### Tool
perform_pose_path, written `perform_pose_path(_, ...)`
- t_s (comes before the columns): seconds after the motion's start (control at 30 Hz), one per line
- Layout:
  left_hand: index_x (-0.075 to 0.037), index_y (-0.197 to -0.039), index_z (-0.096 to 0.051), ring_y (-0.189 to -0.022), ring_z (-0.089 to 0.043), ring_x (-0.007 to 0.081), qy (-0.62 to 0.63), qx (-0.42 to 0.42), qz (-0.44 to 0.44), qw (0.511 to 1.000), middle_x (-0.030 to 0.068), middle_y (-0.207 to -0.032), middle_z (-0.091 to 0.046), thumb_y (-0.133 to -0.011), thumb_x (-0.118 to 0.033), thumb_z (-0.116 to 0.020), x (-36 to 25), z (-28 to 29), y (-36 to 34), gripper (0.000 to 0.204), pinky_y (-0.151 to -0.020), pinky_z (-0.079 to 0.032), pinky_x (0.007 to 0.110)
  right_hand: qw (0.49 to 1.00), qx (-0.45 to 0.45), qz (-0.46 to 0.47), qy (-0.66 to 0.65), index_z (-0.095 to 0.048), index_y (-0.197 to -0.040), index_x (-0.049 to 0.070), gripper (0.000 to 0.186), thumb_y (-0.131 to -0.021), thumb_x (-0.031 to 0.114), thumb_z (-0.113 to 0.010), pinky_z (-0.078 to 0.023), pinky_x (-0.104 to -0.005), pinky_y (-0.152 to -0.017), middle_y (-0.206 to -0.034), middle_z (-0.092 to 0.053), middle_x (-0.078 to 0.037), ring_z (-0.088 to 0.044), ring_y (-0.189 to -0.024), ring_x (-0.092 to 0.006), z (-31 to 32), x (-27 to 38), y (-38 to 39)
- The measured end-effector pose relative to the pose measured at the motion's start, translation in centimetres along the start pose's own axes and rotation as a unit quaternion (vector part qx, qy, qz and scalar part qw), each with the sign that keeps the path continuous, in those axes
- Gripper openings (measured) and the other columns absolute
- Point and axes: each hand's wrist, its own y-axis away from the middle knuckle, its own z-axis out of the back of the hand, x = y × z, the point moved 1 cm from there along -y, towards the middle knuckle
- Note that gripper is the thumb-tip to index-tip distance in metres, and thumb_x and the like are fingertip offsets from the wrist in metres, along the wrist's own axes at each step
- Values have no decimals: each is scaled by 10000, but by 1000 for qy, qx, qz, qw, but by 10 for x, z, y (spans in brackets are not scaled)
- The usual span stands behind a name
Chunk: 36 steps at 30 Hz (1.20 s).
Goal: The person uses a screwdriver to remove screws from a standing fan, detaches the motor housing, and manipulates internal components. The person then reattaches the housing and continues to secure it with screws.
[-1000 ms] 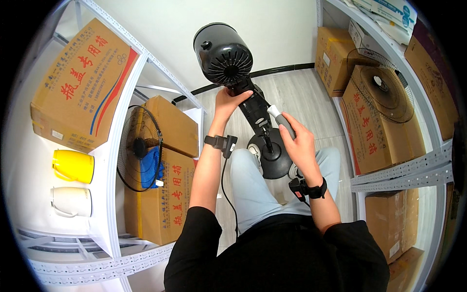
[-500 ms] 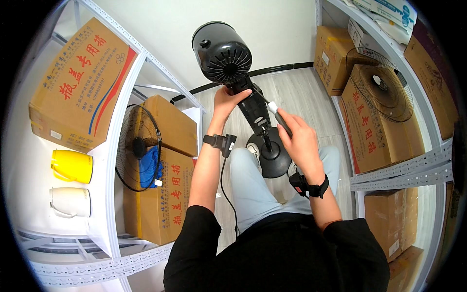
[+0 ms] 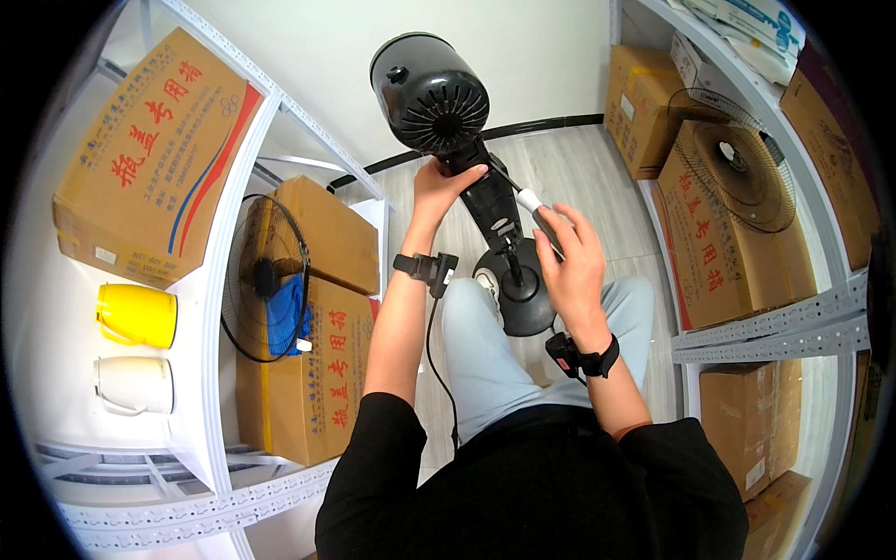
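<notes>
A black fan body with a round vented motor housing stands upright on a black round base by my feet. My left hand grips its neck just below the housing, thumb across the front. My right hand holds a screwdriver with a white and dark grey handle, its shaft reaching up to the right side of the neck. The screwdriver's tip is hard to make out against the black plastic. A black strap with a small device is on each of my wrists.
Metal shelving lines both sides, bearing cardboard boxes. On the left are a yellow pitcher, a white pitcher, a wire fan guard and a blue cloth. Wire guards rest on a right-hand box.
My right fingers have shifted on the screwdriver handle, lifting and spreading a little. The fan housing has moved slightly, and my left hand stays on the neck.
</notes>
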Motion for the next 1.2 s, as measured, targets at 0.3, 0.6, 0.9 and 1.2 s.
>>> perform_pose_path(0.3, 13, -1061, -688, -877, -653, 110, 0, -11, -9, 1000, 55, -990, -720, -776, -138, -843, 6, -2, -2, 358, -816, -515, 260, 937, 28, -307, -164, -641, -1186, 72, 362, -873, 214, -755, -515, -349, -727, -1143, -649, -144, -658, -894, -250, -1, -10, 9)
perform_pose_path(0.6, 14, -1076, -679, -902, -654, 117, 5, -7, -1, 1000, 55, -1010, -717, -776, -123, -842, 15, 2, -7, 368, -840, -515, 267, 991, -19, -131, -25, -663, -1126, 74, 276, -876, 163, -737, -525, -399, -663, -961, -649, -138, -655, -756, -316, 8, 11, 2)
perform_pose_path(0.9, 6, -1056, -678, -894, -659, 117, 22, 5, -9, 1000, 58, -1002, -721, -767, -123, -846, 9, 1, -4, 358, -824, -520, 268, 991, -76, 105, 43, -624, -1175, 50, 369, -876, 224, -751, -537, -420, -690, -1053, -663, -162, -678, -873, -327, 2, -6, 2)
perform_pose_path(1.2, 33, -942, -702, -775, -654, 101, 41, -20, -40, 998, 76, -887, -727, -689, -260, -900, 14, 0, -6, 434, -682, -516, 247, 998, -41, -36, 17, -595, -1209, 36, 425, -842, 145, -778, -547, -408, -732, -1091, -656, -182, -670, -920, -351, -7, -7, 4)
